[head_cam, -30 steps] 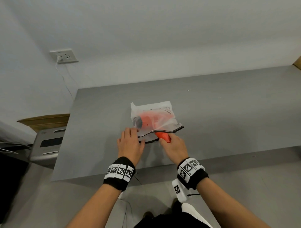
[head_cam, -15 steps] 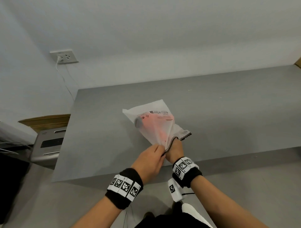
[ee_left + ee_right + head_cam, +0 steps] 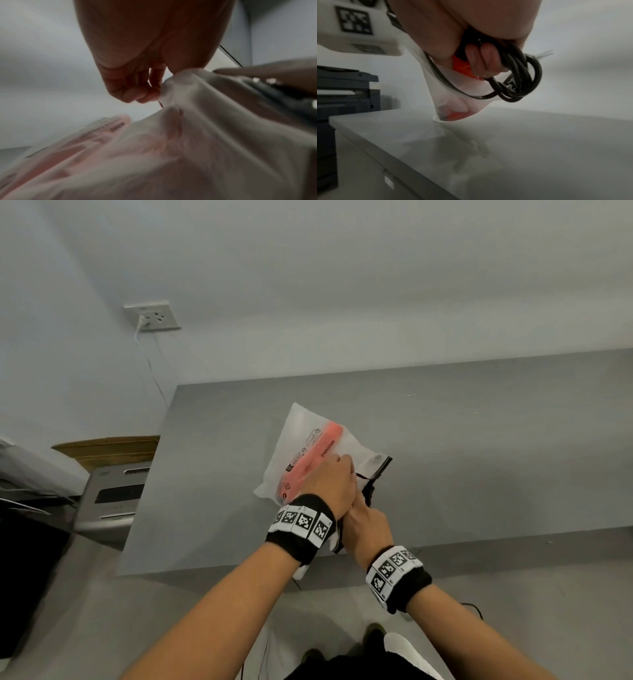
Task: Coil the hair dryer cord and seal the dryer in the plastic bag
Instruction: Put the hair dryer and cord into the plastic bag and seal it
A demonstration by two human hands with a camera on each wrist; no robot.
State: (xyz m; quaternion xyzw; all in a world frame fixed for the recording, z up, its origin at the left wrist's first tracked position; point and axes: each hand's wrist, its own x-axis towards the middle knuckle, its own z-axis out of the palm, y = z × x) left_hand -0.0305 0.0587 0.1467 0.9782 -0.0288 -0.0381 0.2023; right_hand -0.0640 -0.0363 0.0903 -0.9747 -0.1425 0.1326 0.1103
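Observation:
A frosted plastic bag holds the orange hair dryer and is tilted up off the grey table, one bottom corner touching it. My left hand reaches over the bag's mouth; in the left wrist view its fingertips pinch a fold of the bag. My right hand is just below it at the mouth. In the right wrist view its fingers curl round the coiled black cord and the orange handle, above the hanging bag.
The table's near edge runs just under my wrists. A grey office machine and a cardboard box stand left of the table. A wall socket with a white cable is up on the left.
The bag has been lifted and turned, its closed end now pointing away to the left. My left hand has moved from the bag's left side over its mouth, above the right hand.

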